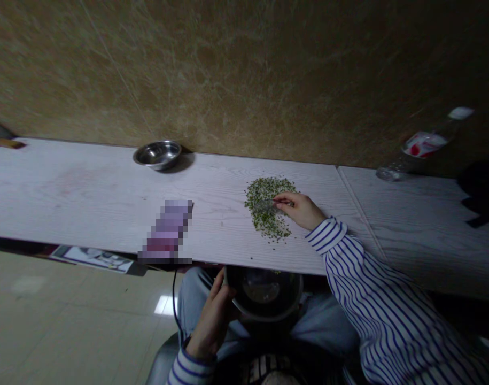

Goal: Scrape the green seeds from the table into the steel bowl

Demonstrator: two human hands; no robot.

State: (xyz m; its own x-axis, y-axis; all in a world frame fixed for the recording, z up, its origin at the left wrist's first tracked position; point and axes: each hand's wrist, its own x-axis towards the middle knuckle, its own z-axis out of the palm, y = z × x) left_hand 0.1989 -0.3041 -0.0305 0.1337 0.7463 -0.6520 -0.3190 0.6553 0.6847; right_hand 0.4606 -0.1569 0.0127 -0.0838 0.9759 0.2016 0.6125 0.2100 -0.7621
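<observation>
My right hand (300, 207) is over a spread of small green bits (270, 187) on the pale wood-grain table. Its fingers pinch a greyish, see-through flat piece (264, 206) that lies across the bits; its exact kind is unclear. Below the table's front edge, my left hand (217, 307) grips the left rim of a large metal bowl (264, 315). The bowl sits at my lap, its far side partly under the edge. A few green specks show near its far rim.
A small steel bowl (158, 156) stands at the back by the wall. A blurred-out phone-like object (168, 230) with a cable lies at the front edge. To the right are a clear plastic bottle (424, 144) and a dark object (480, 192). Papers (95, 258) stick out below the table.
</observation>
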